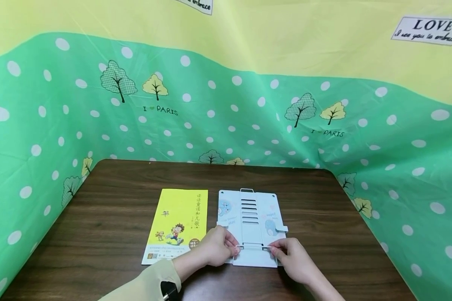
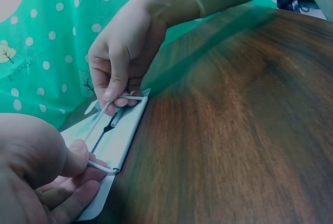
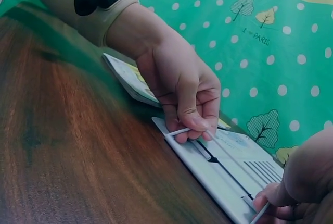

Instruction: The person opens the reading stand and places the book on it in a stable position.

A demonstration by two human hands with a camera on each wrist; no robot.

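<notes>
A pale blue book stand (image 1: 265, 205) with cartoon prints and a column of slots lies flat on the table. My left hand (image 1: 219, 247) pinches one end of a thin white wire bar (image 3: 179, 132) near the stand's lower edge. The other end of that bar is pinched between the thumb and fingers of my right hand (image 1: 294, 258). In both wrist views the bar is raised a little off the panel. Just left of the stand is a yellow book (image 1: 175, 217), cover up, its lower right corner partly behind my left hand.
The dark wooden table (image 1: 116, 200) carries the book and the stand. A green and yellow cloth (image 1: 226, 113) with dots and trees hangs around its back and sides. A small tab (image 1: 282, 228) juts from the stand's right side.
</notes>
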